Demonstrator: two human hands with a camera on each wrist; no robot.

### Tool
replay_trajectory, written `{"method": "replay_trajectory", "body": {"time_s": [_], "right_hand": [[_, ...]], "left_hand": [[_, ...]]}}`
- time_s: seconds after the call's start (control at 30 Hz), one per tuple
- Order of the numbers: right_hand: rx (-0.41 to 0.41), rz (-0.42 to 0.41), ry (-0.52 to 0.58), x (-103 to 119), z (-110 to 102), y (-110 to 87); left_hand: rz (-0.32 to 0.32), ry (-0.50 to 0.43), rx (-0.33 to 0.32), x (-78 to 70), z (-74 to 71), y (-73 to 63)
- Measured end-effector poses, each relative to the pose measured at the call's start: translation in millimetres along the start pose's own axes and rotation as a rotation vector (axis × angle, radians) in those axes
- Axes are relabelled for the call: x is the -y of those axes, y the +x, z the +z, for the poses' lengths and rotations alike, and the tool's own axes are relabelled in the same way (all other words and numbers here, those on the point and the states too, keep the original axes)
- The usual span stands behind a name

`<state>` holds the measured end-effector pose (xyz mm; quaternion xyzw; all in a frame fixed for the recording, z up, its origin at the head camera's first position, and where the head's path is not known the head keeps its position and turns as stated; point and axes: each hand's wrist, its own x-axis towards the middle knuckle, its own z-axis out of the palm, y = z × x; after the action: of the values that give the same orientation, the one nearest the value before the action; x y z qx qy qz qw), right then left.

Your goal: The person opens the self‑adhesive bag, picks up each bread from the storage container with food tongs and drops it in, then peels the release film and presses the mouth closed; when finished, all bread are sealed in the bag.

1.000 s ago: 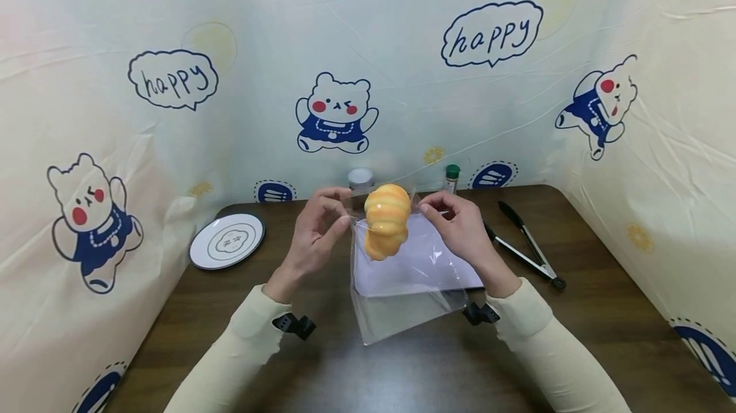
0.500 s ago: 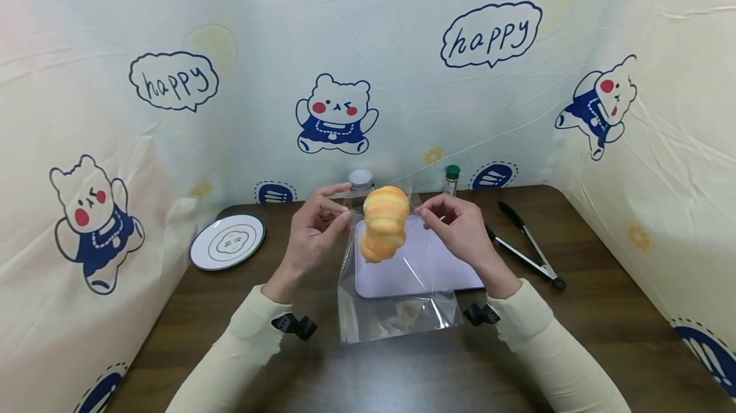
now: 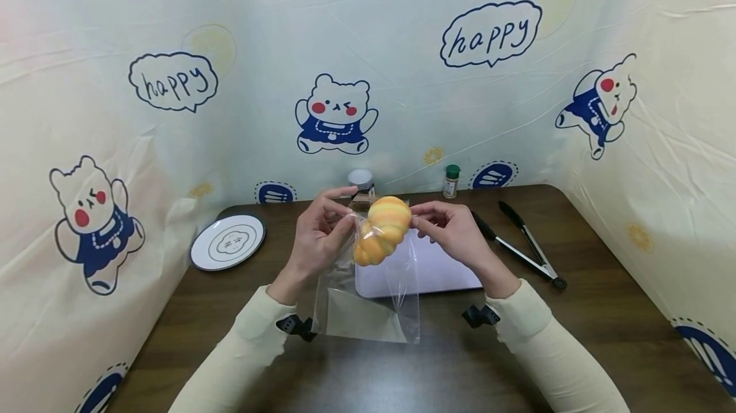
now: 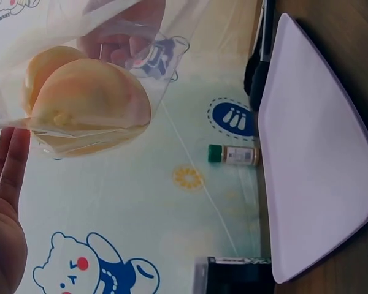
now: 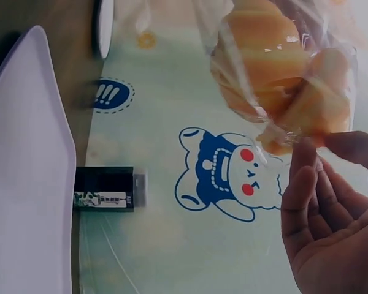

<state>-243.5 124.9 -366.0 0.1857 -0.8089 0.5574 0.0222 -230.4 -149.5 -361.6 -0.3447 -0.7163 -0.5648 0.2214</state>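
Observation:
A croissant-shaped bread roll (image 3: 384, 231) hangs above the table inside a clear plastic bag (image 3: 368, 320). The lower part of the bag drapes loosely beneath it. My left hand (image 3: 316, 234) pinches the bag at its left side between thumb and fingers. On the other side, my right hand (image 3: 454, 229) pinches the bag close against the roll's upper right. Plastic film covers the roll in the right wrist view, where my thumb and forefinger meet at its lower edge. Behind the bag lies a lavender tray (image 3: 445, 266), partly hidden.
A white plate (image 3: 227, 242) with a dark rim lies at the left. Black-and-silver tongs (image 3: 535, 253) rest at the right. At the back stand a white-lidded jar (image 3: 361, 178) and a green-capped seasoning bottle (image 3: 451, 181). Printed cloth walls enclose the table (image 3: 356, 381).
The roll has dropped slightly and tilted, its lower end swinging left. The bag's hanging part has shifted left. My right hand has moved left, up to the roll.

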Motion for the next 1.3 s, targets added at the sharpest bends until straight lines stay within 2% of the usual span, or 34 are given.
{"method": "replay_trajectory", "body": {"time_s": [0.2, 0.37, 0.47, 0.7, 0.8, 0.9, 0.97, 1.03, 1.17, 1.3], "right_hand": [[-0.076, -0.015, -0.064, 2, -2, 0.1], [-0.192, -0.084, -0.074, 4, -3, 0.1], [-0.240, -0.109, -0.072, 4, -1, 0.4], [-0.283, -0.156, -0.066, 2, 1, 1.7], [-0.291, -0.192, -0.023, 3, 0, 1.0], [-0.298, -0.228, -0.013, 4, -3, -0.1], [-0.300, -0.239, -0.017, 5, -4, -0.6], [-0.298, -0.244, -0.028, 4, -5, -0.3], [-0.290, -0.263, -0.031, 3, -5, -0.3], [-0.252, -0.280, 0.010, 2, -4, -1.3]], "left_hand": [[-0.003, 0.081, 0.047, 1.2, -4.0, 0.3], [0.003, 0.166, 0.115, 3.2, -10.1, 1.4], [0.018, 0.169, 0.160, 3.8, -11.8, 1.3], [0.058, 0.132, 0.236, 1.5, -11.5, 2.5], [0.068, 0.229, 0.222, -0.7, -11.8, 4.2], [0.027, 0.396, 0.158, -4.6, -11.2, 7.7], [-0.009, 0.456, 0.139, -6.6, -10.4, 9.6], [-0.034, 0.426, 0.169, -7.8, -9.3, 10.4], [-0.075, 0.285, 0.281, -8.0, -7.3, 9.7], [-0.148, 0.319, 0.294, -7.2, -6.0, 8.4]]}}
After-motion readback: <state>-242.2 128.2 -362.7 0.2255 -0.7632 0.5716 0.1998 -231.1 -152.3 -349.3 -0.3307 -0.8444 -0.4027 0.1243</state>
